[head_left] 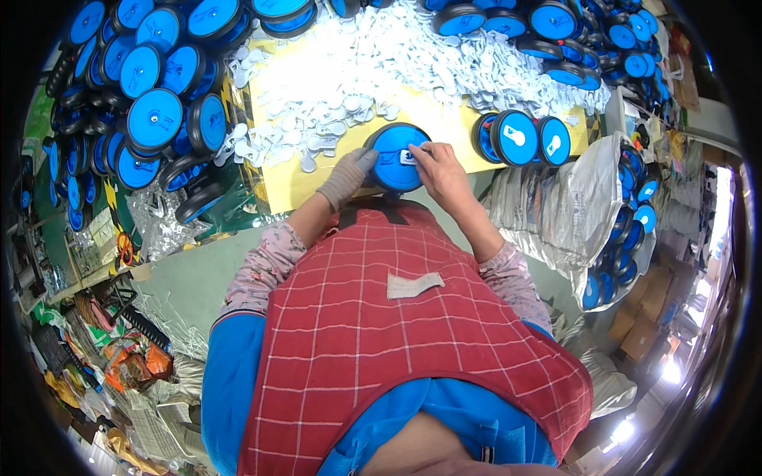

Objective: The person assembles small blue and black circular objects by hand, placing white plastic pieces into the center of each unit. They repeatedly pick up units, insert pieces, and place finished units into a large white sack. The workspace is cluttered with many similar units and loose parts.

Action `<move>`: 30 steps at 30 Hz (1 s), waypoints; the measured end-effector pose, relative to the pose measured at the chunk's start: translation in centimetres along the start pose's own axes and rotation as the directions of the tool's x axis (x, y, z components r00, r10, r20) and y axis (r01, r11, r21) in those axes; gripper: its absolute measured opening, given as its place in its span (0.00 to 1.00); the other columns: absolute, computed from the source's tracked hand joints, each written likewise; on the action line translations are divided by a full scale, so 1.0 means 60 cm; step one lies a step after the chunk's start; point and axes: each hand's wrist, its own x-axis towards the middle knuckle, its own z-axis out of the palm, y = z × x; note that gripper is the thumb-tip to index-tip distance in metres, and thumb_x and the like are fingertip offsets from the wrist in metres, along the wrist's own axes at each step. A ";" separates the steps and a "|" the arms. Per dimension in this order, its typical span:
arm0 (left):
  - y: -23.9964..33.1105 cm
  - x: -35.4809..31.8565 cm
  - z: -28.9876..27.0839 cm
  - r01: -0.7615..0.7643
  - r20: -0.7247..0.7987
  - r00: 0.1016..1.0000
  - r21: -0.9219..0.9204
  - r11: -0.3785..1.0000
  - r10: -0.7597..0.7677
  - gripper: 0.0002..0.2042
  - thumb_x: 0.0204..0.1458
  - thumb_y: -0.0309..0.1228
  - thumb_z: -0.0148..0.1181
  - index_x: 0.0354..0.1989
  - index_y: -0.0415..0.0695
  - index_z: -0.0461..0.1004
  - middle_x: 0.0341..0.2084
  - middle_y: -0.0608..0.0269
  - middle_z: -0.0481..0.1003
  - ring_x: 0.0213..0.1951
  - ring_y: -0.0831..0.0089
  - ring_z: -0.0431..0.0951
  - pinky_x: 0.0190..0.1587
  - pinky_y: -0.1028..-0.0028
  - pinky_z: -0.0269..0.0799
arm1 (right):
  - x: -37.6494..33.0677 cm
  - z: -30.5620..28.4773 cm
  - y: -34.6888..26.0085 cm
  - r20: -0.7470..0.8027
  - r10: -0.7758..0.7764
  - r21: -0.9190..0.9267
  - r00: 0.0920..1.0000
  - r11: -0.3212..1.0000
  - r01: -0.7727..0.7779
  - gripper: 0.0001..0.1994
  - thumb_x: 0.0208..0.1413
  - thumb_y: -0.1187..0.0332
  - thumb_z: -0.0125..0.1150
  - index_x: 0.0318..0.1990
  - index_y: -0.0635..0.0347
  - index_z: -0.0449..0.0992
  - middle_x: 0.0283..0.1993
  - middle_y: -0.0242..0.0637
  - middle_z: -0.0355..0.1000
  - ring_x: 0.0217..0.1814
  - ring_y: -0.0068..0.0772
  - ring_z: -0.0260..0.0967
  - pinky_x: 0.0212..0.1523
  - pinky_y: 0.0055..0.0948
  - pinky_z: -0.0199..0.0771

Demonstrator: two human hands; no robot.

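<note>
A yellow work surface (pixel 444 119) is seen from above, crowded at its far side and left end with stacked blue-and-black wheels (pixel 155 119), more of which are heaped along the far right edge. A broad heap of small white plastic pieces (pixel 349 63) is spread over the middle of the surface, reaching almost to the hands. A clear plastic bag (pixel 571 206) holding further wheels is draped off the right end of the surface. Three wheels already fitted with white pieces (pixel 520 136) are stood on edge in a row, just right of the hands. At the near edge, one blue wheel (pixel 395 159) is held tilted toward the wearer of a red checked apron (pixel 397 341). The wheel's left rim is gripped by the left hand (pixel 347 176), which is covered by a grey glove. The bare right hand (pixel 439 173) is laid against the wheel's right side, its fingertips pinched on a small white piece (pixel 408 156) pressed to the blue face.
</note>
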 end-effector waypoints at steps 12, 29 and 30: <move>0.018 -0.026 0.051 -0.134 -0.140 0.983 -0.131 0.982 0.115 0.26 0.60 0.42 0.58 0.59 0.34 0.64 0.47 0.51 0.73 0.46 0.67 0.76 0.49 0.69 0.76 | 0.039 0.065 0.004 -0.023 0.260 0.195 0.965 0.948 -0.251 0.28 0.40 0.60 0.75 0.53 0.52 0.76 0.53 0.46 0.69 0.59 0.53 0.63 0.60 0.44 0.65; -0.080 0.032 0.034 -0.229 0.326 0.698 0.945 -0.233 0.637 0.19 0.57 0.44 0.55 0.54 0.53 0.73 0.48 0.55 0.76 0.56 0.60 0.72 0.65 0.64 0.61 | 0.141 0.093 0.297 0.009 0.443 -0.166 0.897 0.885 -0.435 0.14 0.48 0.63 0.67 0.39 0.62 0.77 0.35 0.53 0.76 0.41 0.55 0.75 0.42 0.47 0.75; -0.103 0.046 0.030 -0.251 0.289 0.723 0.956 -0.151 0.628 0.18 0.57 0.44 0.55 0.54 0.53 0.73 0.48 0.55 0.76 0.56 0.59 0.72 0.65 0.63 0.61 | 0.143 0.093 0.286 0.055 0.481 -0.047 0.875 0.877 -0.479 0.16 0.48 0.59 0.68 0.38 0.62 0.78 0.34 0.54 0.76 0.39 0.54 0.76 0.41 0.47 0.75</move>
